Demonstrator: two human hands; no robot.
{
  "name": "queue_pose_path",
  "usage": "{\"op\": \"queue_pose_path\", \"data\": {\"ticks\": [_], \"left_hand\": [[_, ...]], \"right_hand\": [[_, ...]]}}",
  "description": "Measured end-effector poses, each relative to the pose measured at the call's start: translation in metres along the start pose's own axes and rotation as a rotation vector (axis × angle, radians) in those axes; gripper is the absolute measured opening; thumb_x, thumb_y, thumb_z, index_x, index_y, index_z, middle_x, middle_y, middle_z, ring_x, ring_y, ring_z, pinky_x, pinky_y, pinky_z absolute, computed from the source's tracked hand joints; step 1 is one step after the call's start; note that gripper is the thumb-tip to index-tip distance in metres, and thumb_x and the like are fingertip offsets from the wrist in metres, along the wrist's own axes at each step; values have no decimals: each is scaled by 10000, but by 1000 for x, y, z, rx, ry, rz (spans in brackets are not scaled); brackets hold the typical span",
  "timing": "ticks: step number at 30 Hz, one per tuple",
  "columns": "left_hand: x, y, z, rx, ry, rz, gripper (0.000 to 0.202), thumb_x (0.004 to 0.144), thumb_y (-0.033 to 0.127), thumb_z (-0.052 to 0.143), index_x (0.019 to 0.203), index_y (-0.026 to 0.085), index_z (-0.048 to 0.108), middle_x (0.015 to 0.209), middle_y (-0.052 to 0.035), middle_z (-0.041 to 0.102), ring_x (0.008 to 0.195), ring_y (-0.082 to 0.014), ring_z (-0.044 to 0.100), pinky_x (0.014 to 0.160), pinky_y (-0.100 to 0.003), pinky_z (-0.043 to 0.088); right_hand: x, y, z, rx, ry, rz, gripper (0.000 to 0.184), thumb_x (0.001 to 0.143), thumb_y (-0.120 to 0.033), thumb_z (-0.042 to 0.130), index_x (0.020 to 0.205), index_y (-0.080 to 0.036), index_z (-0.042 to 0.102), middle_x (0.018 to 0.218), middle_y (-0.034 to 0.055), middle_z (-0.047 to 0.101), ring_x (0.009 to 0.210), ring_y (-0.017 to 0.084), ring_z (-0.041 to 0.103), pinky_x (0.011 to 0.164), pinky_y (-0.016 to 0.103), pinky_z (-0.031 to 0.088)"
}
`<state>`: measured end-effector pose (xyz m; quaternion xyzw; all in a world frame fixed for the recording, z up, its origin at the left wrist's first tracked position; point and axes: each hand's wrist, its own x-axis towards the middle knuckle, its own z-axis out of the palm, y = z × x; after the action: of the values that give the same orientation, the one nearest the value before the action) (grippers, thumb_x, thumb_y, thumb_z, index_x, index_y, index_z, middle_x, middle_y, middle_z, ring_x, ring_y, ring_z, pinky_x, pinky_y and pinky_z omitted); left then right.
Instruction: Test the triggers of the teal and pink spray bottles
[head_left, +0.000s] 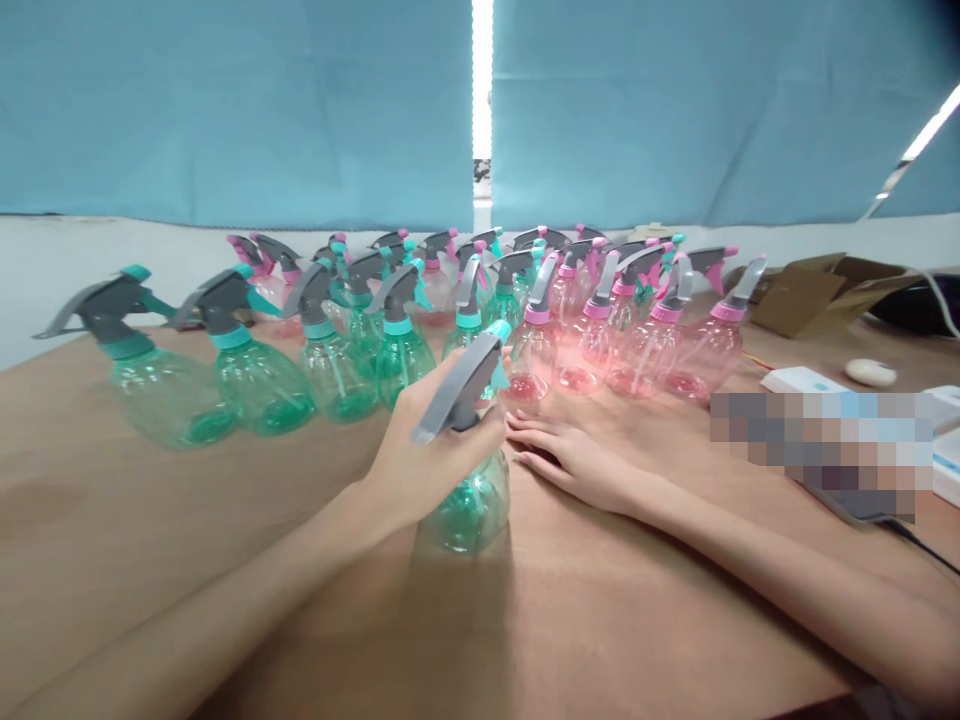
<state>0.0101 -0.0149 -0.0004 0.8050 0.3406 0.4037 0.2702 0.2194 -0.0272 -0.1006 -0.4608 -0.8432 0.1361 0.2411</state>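
My left hand [424, 435] is wrapped round the neck of a green spray bottle [469, 510] with a grey trigger head and teal nozzle. That bottle stands nearly upright in front of me, its neck mostly hidden by my fingers. To its right, my right hand [570, 462] lies flat on the table with fingers stretched out, holding nothing. Its fingertips are close to the green bottle and just in front of a clear pink spray bottle [529, 360]. Behind my left hand stands another green spray bottle [401, 360] in the front row.
Several green and pink spray bottles stand in rows across the wooden table [585, 640]. At the right are a cardboard box [814, 290], a white computer mouse [870, 373], white power strip [802, 381] and a blurred-out flat device with a cable. Blue curtains [240, 110] hang behind.
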Motion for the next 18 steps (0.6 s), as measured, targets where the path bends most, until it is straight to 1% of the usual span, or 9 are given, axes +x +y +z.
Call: {"op": "queue_pose_path", "data": {"ticks": [2,4,5,7,9,11,13,16,18], "left_hand": [[-3,-1,2,9,17,-1,236,791,218,596,1020,246,548,763,33,596,627,-126,563,566,-244,455],[-9,-3,3,44,42,0,332,772,208,634,1083,251,526,807,28,601,691,-139,580,623,-257,474],[-13,-5,3,59,53,3,349,769,206,648,1092,248,522,843,21,609,730,-145,588,660,-267,483],[-20,-7,1,58,50,8,317,793,239,653,1087,237,532,922,2,626,809,-159,601,726,-287,489],[-26,-8,-4,22,7,16,232,837,296,629,1046,224,557,961,-10,644,873,-173,608,760,-295,486],[-32,-8,-12,6,-43,12,170,867,338,602,981,213,586,961,-16,659,898,-184,611,768,-301,483],[-37,-9,-23,16,-69,-3,183,874,364,601,974,210,600,968,-17,669,874,-183,614,756,-305,483],[-50,-13,-46,60,-49,-6,226,868,398,613,998,213,605,930,-8,679,820,-180,625,739,-303,482],[-63,-19,-66,92,-6,-5,210,869,415,611,950,221,619,902,0,690,831,-189,640,754,-305,483]], "right_hand": [[0,0,0,-2,-2,-2,391,984,-354,419,1329,-227,551,1376,90,557,1302,267,478,1069,483,400],[1,-2,-1,-10,-13,-3,388,982,-355,424,1333,-243,547,1376,82,558,1292,270,489,1059,483,411],[1,-4,-3,-16,-17,0,387,982,-354,424,1332,-244,547,1378,82,557,1294,272,486,1057,483,413],[1,-8,-5,-31,-25,8,375,983,-350,419,1311,-240,564,1367,85,566,1300,275,479,1056,482,417],[3,-10,-8,-51,-48,16,360,983,-349,416,1278,-231,587,1336,93,590,1295,278,484,1049,477,425],[6,-12,-11,-74,-87,24,348,977,-359,430,1253,-234,601,1308,94,608,1256,283,522,1021,473,449],[10,-15,-13,-99,-109,33,338,958,-381,468,1231,-245,613,1289,91,619,1192,290,572,977,474,483],[20,-24,-16,-137,-101,41,318,935,-398,509,1186,-252,637,1213,91,659,1087,294,633,908,477,521],[31,-36,-16,-149,-92,36,307,934,-400,508,1177,-266,640,1179,81,675,1063,292,645,893,480,527]]}}
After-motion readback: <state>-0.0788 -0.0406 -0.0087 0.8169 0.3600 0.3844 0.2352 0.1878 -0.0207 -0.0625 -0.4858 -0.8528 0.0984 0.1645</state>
